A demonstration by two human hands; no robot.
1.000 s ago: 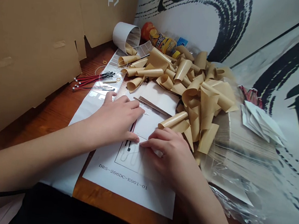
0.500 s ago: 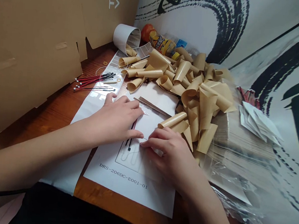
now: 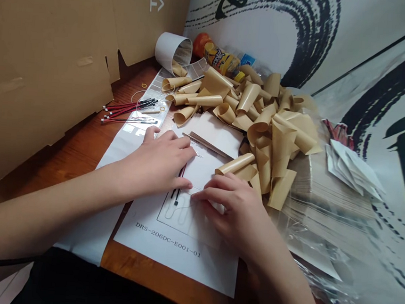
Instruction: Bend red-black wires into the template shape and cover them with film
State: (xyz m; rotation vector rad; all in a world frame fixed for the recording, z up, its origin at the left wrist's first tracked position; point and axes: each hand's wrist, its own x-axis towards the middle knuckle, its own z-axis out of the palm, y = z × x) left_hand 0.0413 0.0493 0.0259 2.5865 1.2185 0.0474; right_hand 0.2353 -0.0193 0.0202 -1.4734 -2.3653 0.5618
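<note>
My left hand (image 3: 166, 162) lies on a printed sheet (image 3: 174, 272) with its fingers apart, over a short red and black cable (image 3: 177, 197) with dark ends. The sheet shows a looped outline drawing and the lettering DRS-206DC-E001-01. My right hand (image 3: 231, 204) pinches a very thin wire (image 3: 194, 189) between thumb and fingertips, just right of my left thumb. Part of the wire runs toward the left thumb; the rest is hard to make out. A small stack of pale cards (image 3: 220, 133) lies beyond the hands.
Curled brown paper pieces (image 3: 249, 99) are heaped behind the hands. More red and black cables (image 3: 128, 110) lie on a label strip at left. A cardboard box (image 3: 47, 62) borders the left. Plastic-wrapped cards (image 3: 326, 196) and white packets (image 3: 352, 167) are at right; a bottle (image 3: 219, 59) lies behind.
My right fingertips have shifted slightly down on the sheet with the thin wire. My left thumb has moved a little to the left; otherwise the left hand stays in place.
</note>
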